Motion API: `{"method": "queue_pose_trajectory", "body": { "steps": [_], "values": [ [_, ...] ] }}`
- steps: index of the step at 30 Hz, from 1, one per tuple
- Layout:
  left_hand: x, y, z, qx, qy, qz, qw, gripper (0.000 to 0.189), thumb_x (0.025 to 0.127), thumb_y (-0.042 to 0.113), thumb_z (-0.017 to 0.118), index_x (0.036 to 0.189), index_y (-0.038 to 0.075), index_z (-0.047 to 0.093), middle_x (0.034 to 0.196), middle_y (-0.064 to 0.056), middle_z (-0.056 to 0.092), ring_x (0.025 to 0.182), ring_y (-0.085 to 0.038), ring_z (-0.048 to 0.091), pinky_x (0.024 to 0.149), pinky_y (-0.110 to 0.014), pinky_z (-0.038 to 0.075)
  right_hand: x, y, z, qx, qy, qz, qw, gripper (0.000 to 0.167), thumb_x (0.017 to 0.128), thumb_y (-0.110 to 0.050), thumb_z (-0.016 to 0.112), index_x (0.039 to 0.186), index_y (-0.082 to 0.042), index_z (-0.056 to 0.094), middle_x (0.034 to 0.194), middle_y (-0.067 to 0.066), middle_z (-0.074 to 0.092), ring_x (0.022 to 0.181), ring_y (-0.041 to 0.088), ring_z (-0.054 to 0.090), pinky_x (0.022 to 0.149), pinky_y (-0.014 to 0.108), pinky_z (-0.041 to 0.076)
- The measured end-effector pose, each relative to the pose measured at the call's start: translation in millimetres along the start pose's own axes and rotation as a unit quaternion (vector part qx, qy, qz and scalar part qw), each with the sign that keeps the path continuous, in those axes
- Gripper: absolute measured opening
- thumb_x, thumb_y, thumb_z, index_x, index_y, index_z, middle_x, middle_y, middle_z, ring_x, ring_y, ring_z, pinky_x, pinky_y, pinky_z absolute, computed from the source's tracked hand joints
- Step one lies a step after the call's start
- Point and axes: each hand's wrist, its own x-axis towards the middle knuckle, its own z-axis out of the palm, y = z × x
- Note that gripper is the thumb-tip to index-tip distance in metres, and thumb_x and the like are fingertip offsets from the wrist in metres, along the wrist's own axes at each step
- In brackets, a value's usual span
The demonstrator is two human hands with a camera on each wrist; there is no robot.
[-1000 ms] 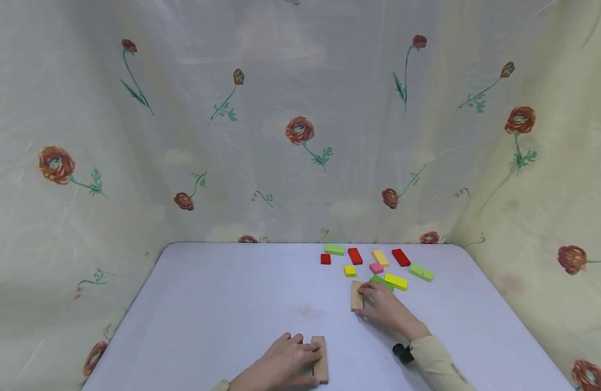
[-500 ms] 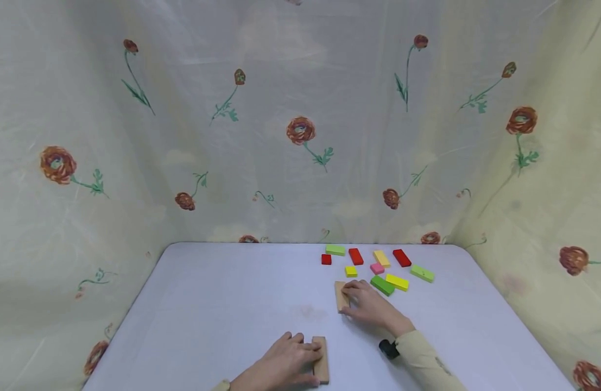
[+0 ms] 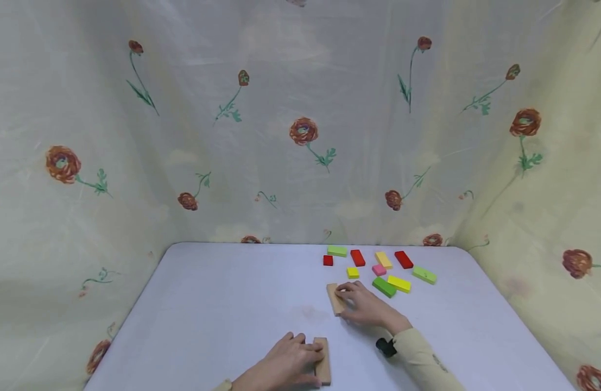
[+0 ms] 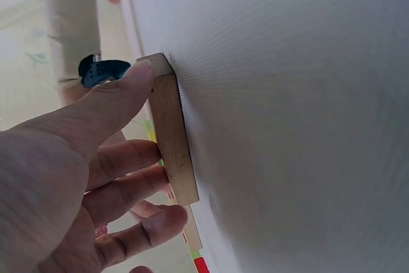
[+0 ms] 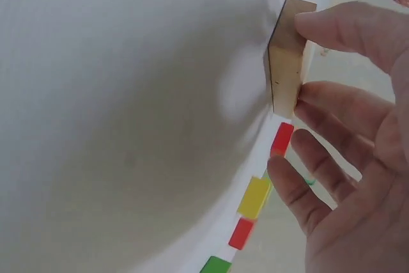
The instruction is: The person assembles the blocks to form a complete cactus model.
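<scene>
My left hand (image 3: pixel 285 363) holds a plain wooden block (image 3: pixel 323 363) near the front of the table, its long side pointing away from me. In the left wrist view the thumb lies at one end of this block (image 4: pixel 172 139) and fingertips touch its upper face. Farther back and to the right, my right hand (image 3: pixel 367 307) holds a second plain wooden block (image 3: pixel 334 297), slightly slanted. The right wrist view shows the thumb on one end of that block (image 5: pixel 289 62) and fingers at the other, with the remaining fingers spread loosely.
Several small coloured blocks lie at the back right, among them a green block (image 3: pixel 384 287), a yellow block (image 3: pixel 399 283), a pink block (image 3: pixel 379 269) and a red block (image 3: pixel 404 259). Flower-printed cloth (image 3: pixel 261 136) hangs behind and beside the white table (image 3: pixel 222 304).
My right hand has slid its wooden block leftward, away from the green block, and the block now slants a little. The left hand and its block stay in place.
</scene>
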Motion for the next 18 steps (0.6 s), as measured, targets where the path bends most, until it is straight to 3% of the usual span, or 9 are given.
{"method": "queue_pose_trajectory", "body": {
  "steps": [6, 18],
  "values": [
    [-0.9, -0.4, 0.7, 0.003, 0.008, 0.006, 0.9999, 0.052, 0.075, 0.062, 0.057, 0.116, 0.03, 0.063, 0.116, 0.019, 0.059, 0.084, -0.004, 0.049, 0.067, -0.023, 0.036, 5.7, -3.3, 8.1, -0.007, 0.023, 0.002, 0.9997, 0.058, 0.075, -0.044, 0.071, 0.124, -0.016, 0.059, 0.123, -0.001, 0.053, 0.115, 0.019, 0.044, 0.089, 0.04, 0.045],
    [-2.2, 1.1, 1.5, 0.008, 0.028, 0.007, 0.9996, 0.055, 0.074, 0.061, 0.06, 0.117, 0.027, 0.063, 0.117, 0.015, 0.06, 0.085, -0.006, 0.051, 0.068, -0.025, 0.039, 12.9, -28.5, 16.0, -0.005, 0.026, -0.004, 0.9996, 0.058, 0.075, -0.053, 0.067, 0.121, -0.016, 0.061, 0.121, 0.0, 0.055, 0.111, 0.018, 0.046, 0.09, 0.04, 0.044]
  ]
}}
